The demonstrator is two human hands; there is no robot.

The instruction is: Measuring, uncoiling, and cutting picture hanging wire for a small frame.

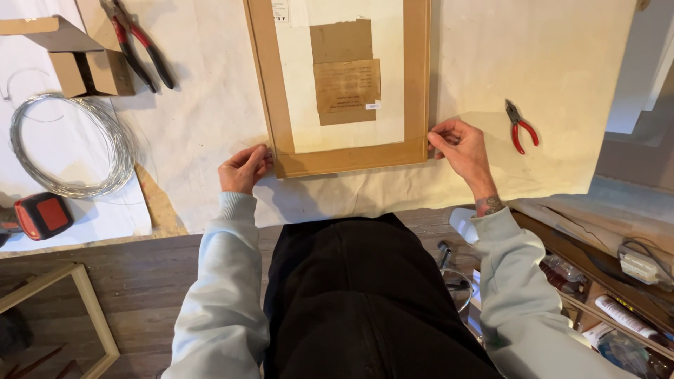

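**Both hands at the frame's lower corners**

Nearest me, my black apron hung over the worn wooden floor. Beyond it, the flat wooden picture frame (337, 158) lay back-up on the pale cloth-covered table (562, 63), brown paper patches on its cream backing. My left hand (243, 169) curled, pinching at the frame's lower left corner; my right hand (460, 147) pinched its lower right corner. Right of the frame lay small red-handled pliers (520, 126); left of it, a coil of grey wire (74, 144).
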